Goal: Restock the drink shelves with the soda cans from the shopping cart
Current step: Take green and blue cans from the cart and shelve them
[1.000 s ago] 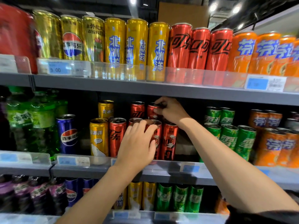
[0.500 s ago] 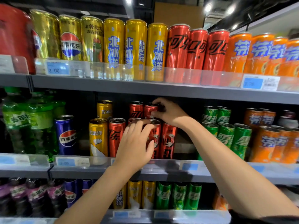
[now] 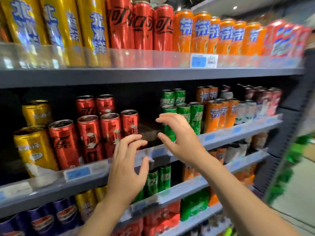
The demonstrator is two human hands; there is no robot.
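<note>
Several red cola cans (image 3: 109, 133) stand in rows on the middle shelf (image 3: 221, 138), between yellow cans (image 3: 34, 149) on the left and green cans (image 3: 196, 116) on the right. A dark gap lies between the red and green cans. My left hand (image 3: 127, 167) hovers in front of the shelf edge, just right of the front red cans, fingers loosely curved and holding nothing. My right hand (image 3: 179, 137) is in front of the gap and the green cans, fingers spread and curved, also holding nothing. The shopping cart is out of view.
The top shelf (image 3: 153, 74) carries tall yellow, red and orange cans (image 3: 213, 36). Orange cans (image 3: 219, 114) and pale cans stand further right on the middle shelf. Lower shelves hold blue cans (image 3: 51, 218), green cans and red packs. The shelf's upright post (image 3: 289, 133) is at the right, floor beyond.
Both hands have let go of the red cans and pulled back out of the shelf. The view has swung to the right and moved closer.
</note>
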